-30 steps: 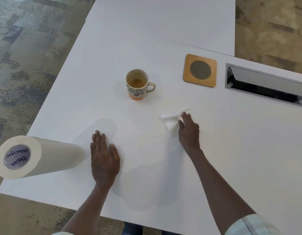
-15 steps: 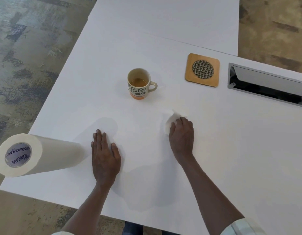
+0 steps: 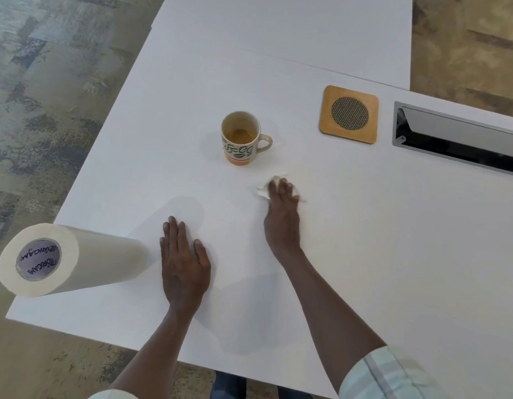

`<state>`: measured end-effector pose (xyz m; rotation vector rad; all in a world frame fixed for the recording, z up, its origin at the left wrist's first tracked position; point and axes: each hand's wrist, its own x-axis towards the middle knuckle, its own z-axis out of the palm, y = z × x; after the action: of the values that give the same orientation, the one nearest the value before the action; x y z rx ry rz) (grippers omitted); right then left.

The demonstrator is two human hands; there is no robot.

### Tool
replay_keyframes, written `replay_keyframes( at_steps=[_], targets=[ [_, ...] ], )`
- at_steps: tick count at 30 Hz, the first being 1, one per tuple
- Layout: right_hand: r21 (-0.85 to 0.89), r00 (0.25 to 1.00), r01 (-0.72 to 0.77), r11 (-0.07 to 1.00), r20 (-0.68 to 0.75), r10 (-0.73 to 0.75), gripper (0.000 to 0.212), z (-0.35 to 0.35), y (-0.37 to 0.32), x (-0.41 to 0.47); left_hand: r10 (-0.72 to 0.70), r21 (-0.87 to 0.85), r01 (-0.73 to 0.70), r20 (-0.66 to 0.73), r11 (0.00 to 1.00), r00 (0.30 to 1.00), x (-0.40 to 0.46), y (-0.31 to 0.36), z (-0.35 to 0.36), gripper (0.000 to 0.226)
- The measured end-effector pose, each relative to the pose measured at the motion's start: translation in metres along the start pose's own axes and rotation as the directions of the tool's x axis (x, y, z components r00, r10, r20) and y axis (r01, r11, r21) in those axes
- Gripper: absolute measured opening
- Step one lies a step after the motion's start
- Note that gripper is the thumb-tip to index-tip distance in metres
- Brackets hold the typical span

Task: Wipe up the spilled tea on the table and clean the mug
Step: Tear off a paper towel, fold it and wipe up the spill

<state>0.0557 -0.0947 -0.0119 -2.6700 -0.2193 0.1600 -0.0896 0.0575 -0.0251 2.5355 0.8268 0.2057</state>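
The right hand (image 3: 281, 208) presses a crumpled white paper tissue (image 3: 265, 190) flat under its fingers on the white table (image 3: 393, 254), just in front of the patterned ceramic mug (image 3: 241, 138). The left hand (image 3: 183, 260) rests open, empty. Best to wipe with firm, overlapping strokes, staying clear of the mug.
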Motion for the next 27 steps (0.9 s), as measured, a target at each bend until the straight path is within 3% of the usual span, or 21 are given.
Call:
replay_keyframes(
  at_steps=[6, 10, 14, 18, 23, 27],
  targets=[
    [-0.036, 0.951, 0.278, 0.960, 0.152, -0.269, 0.056, 0.017, -0.021, -0.033, 0.016, 0.011, -0.016, 0.000, 1.000, 1.000, -0.001, -0.001, 0.000, 0.055],
    [-0.019, 0.927, 0.334, 0.942, 0.187, -0.325, 0.066, 0.003, 0.012, -0.070, 0.018, 0.009, -0.018, 0.010, 1.000, 1.000, -0.001, -0.001, 0.000, 0.056],
    [-0.055, 0.948, 0.282, 0.958, 0.172, -0.269, 0.072, -0.016, 0.047, -0.100, 0.011, 0.008, -0.011, 0.025, 1.000, 1.000, 0.000, 0.000, -0.001, 0.056],
    [-0.049, 0.985, 0.161, 0.986, 0.064, -0.158, 0.064, -0.036, 0.080, -0.104, 0.010, 0.007, -0.010, 0.019, 1.000, 1.000, 0.000, -0.001, 0.000, 0.056],
    [0.012, 0.999, -0.011, 1.000, -0.044, 0.011, 0.051, -0.053, 0.109, -0.077, 0.019, 0.020, -0.019, 0.012, 1.000, 1.000, 0.001, -0.004, 0.002, 0.056],
    [0.057, 0.994, -0.100, 0.993, -0.037, 0.103, 0.051, -0.053, 0.107, -0.034, 0.023, 0.029, -0.023, 0.008, 0.999, 1.000, 0.001, -0.005, 0.004, 0.056]
  ],
)
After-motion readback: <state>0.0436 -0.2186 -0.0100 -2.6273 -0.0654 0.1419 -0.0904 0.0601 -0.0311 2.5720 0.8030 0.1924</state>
